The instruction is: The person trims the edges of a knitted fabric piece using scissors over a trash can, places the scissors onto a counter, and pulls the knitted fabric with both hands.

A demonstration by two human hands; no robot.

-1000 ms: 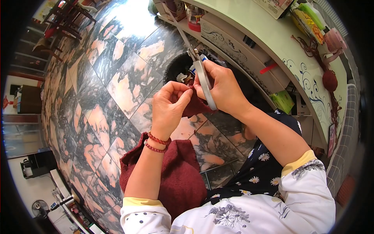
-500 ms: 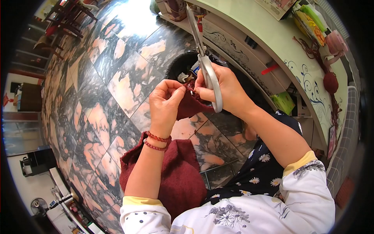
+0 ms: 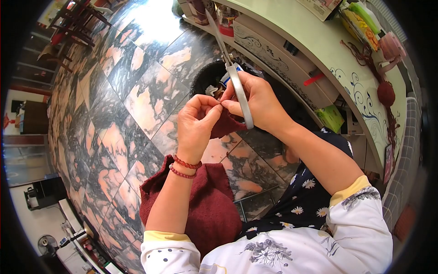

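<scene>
Dark red knitted fabric [image 3: 207, 201] lies over my lap, and a flap of it rises to my fingers. My left hand [image 3: 195, 122], with red bead bracelets [image 3: 182, 170] at the wrist, pinches the flap's upper edge between thumb and forefinger. My right hand [image 3: 263, 101] is closed around the grey handle of the scissors [image 3: 238, 89], whose blades point up and away. Its thumb and forefinger also pinch at the fabric edge, touching the left fingertips. Whether a thread is between them is too small to tell.
Just beyond my hands stands a black bin [image 3: 200, 82] with paper scraps inside. To the right runs a pale green table [image 3: 292, 27] with drawers, carrying a ball of dark red yarn [image 3: 386, 93] and packets [image 3: 358, 25]. Marble tiles [image 3: 137, 105] cover the floor.
The scissors and my right hand have shifted slightly left. My fingertips have come together at the fabric edge, where they were a little apart before.
</scene>
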